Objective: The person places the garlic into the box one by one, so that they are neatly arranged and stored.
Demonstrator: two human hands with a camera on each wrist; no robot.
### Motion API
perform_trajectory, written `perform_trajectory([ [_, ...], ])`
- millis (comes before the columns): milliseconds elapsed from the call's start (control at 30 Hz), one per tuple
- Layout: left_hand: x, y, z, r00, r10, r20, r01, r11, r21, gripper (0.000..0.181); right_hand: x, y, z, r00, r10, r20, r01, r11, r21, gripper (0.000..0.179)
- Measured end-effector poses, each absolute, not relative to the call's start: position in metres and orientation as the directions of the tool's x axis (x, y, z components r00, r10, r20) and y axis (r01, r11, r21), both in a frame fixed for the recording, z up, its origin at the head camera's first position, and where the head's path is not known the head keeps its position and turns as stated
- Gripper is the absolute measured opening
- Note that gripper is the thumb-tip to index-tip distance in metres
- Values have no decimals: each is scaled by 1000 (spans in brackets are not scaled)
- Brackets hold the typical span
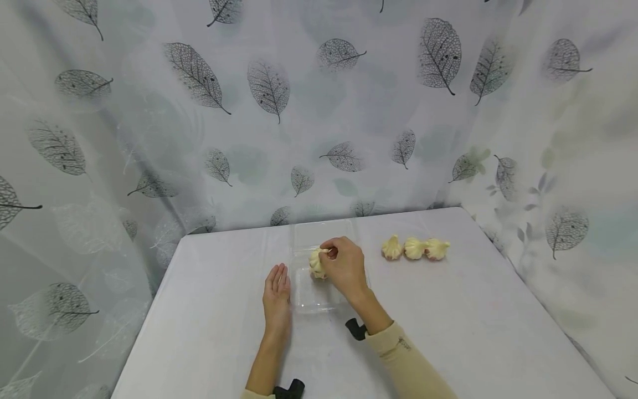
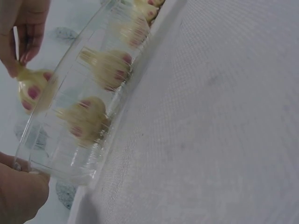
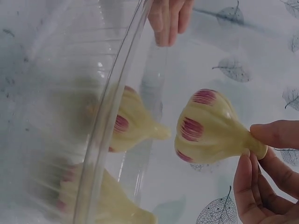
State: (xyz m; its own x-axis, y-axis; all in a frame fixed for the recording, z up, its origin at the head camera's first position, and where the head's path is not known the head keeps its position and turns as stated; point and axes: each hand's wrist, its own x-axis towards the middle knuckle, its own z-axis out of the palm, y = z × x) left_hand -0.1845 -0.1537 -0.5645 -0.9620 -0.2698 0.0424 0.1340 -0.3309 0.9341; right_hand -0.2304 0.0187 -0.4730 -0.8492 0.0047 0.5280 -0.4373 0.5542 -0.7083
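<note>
My right hand (image 1: 344, 266) pinches a pale yellow garlic bulb (image 3: 210, 130) with pink patches by its stem. The bulb is held up above a clear plastic container (image 1: 319, 302). Through the container's wall, two more garlic bulbs show in the right wrist view, a nearer one (image 3: 103, 196) and a farther one (image 3: 135, 123). At the container's left side is my left hand (image 1: 276, 293), its fingers straight. In the left wrist view, part of that hand (image 2: 21, 193) appears to touch the container's end. From above, the right hand and held bulb partly hide the container's inside.
Three garlic bulbs (image 1: 415, 248) stand in a row on the white-covered table (image 1: 448, 332), right of the container. The clear lid (image 1: 321, 230) is at the container's far side. A leaf-patterned curtain (image 1: 309, 133) surrounds the table's back and sides.
</note>
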Motion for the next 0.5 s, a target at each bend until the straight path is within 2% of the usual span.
perform_trajectory([
  [200,-184,-154,-565,-962,-267,53,143,-331,933,55,-233,9,-474,-834,-21,551,-468,554,-688,11],
  [500,-184,-154,-565,-961,-273,49,142,-331,933,55,-238,-4,-480,-859,-20,511,-425,585,-691,9],
])
